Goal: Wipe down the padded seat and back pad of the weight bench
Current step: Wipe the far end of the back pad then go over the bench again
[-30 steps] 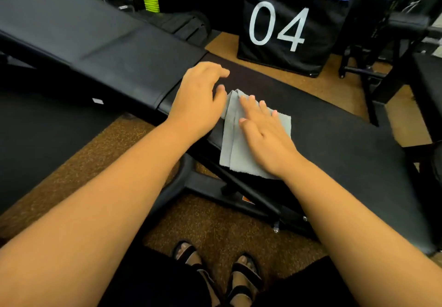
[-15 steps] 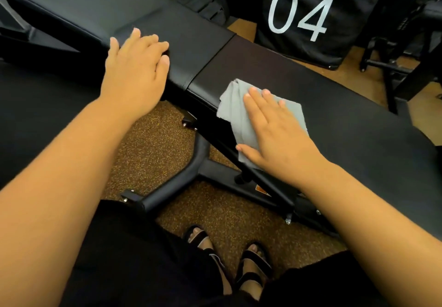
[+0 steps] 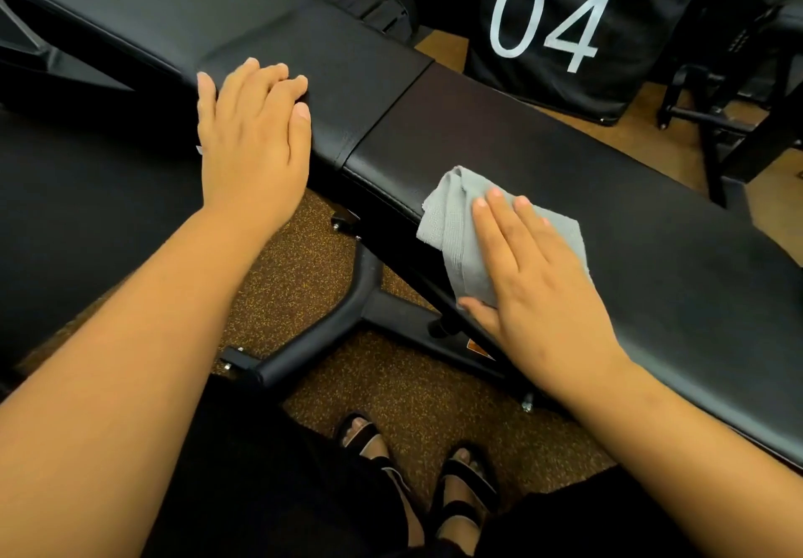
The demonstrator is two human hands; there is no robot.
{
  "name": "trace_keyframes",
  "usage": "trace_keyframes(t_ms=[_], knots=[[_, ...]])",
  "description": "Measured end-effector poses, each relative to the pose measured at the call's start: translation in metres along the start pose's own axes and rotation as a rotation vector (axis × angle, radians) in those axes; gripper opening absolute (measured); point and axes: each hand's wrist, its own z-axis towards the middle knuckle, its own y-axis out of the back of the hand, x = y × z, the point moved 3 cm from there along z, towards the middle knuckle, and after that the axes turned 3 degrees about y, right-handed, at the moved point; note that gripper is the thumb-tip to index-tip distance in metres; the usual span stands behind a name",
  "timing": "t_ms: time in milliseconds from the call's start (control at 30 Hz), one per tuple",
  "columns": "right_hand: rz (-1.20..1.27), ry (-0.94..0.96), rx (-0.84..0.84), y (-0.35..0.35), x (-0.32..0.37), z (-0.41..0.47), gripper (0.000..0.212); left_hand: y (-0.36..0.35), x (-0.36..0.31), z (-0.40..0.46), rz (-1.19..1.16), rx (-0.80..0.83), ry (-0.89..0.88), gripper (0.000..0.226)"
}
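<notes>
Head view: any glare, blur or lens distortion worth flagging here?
Head view: soft sheen on the back pad, no harsh glare; wide-angle bowing of the bench edges; both hands and the cloth sharp; floor under the bench shadowed but readable.

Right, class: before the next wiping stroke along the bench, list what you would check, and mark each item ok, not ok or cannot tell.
1. Right hand lies flat on the grey cloth, fingers straight: ok.
2. Cloth sits on the pad to the right of the seam: ok.
3. Cloth spread flat: not ok, its left edge is bunched and folded.
4. Left hand rests open on the pad to the left of the seam, steadying the bench: ok.
5. Pad surface ahead of the cloth free of objects: ok.
6. Cloth damp enough to clean: cannot tell.
</notes>
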Motion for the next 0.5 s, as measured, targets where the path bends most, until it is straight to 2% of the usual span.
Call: trace_keyframes(t_ms=[133,333,500], knots=[[-0.032,-0.027,-0.010,0.002,0.018,0.029,0.097,-0.002,-0.001,0.001,-0.013,-0.013,0.011,0.045],[-0.025,0.056,-0.110,0.012,0.069,0.105,0.083,0.002,-0.002,0.000,0.015,-0.017,-0.007,0.045],[-0.040,0.062,-0.077,0.007,0.048,0.076,0.092,0.001,-0.001,0.000,0.003,-0.019,-0.001,0.045]])
